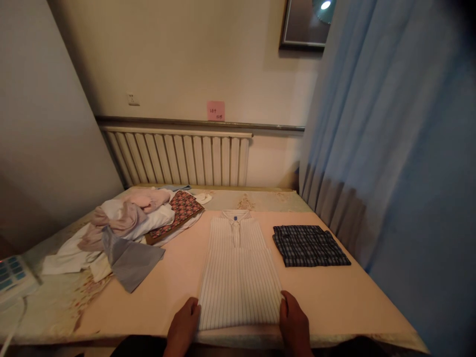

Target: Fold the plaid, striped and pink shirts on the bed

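Note:
A white striped shirt (238,282) lies flat on the pink cloth, its sides folded in to a long shape, collar pointing away from me. My left hand (185,321) is closed at its lower left edge, thumb on top of the fabric. At the lower right edge my right hand (293,318) pinches the fabric in the same way. To the right of the shirt rests a folded dark plaid garment (308,246), apart from my hands.
A heap of loose clothes (126,218) lies at the left, with a grey cloth (130,258) and a red patterned piece (180,213). The pink cloth (178,277) covers the table. Behind stands a radiator (186,156); a blue curtain (364,124) hangs along the right.

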A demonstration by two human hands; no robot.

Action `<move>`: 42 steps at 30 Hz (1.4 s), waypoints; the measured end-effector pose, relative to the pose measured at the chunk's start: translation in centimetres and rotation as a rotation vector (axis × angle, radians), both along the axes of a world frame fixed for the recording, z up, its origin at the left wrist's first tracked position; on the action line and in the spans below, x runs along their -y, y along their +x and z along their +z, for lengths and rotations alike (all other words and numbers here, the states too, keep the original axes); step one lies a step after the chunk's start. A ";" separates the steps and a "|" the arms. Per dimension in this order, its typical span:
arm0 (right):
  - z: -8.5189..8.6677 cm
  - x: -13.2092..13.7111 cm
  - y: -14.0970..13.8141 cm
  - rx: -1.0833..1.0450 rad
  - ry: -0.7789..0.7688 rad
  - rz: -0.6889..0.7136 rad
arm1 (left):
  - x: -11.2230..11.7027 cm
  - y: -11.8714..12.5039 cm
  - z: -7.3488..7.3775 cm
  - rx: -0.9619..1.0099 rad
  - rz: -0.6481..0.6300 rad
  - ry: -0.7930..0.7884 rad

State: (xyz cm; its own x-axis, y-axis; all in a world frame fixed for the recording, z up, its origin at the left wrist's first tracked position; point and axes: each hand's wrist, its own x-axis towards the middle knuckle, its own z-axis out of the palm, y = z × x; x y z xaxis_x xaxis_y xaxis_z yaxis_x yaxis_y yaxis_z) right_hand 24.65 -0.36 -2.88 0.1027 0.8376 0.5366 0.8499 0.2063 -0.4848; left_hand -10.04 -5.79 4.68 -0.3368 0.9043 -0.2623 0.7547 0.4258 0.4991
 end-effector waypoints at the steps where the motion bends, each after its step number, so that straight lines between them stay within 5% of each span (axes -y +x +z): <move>1: 0.0 0.0 0.0 0.000 -0.003 0.002 | 0.0 0.0 0.0 -0.004 -0.001 -0.001; 42: 0.7 0.3 -0.1 -0.019 -0.009 0.002 | 0.4 0.5 0.8 -0.028 -0.002 -0.003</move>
State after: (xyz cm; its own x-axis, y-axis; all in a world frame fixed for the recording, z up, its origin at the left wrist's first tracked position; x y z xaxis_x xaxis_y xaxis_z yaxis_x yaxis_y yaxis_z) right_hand 24.51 -0.63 -2.22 0.1113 0.8425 0.5270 0.8401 0.2035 -0.5028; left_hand -9.50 -6.19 5.51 -0.3422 0.9042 -0.2558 0.7695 0.4259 0.4760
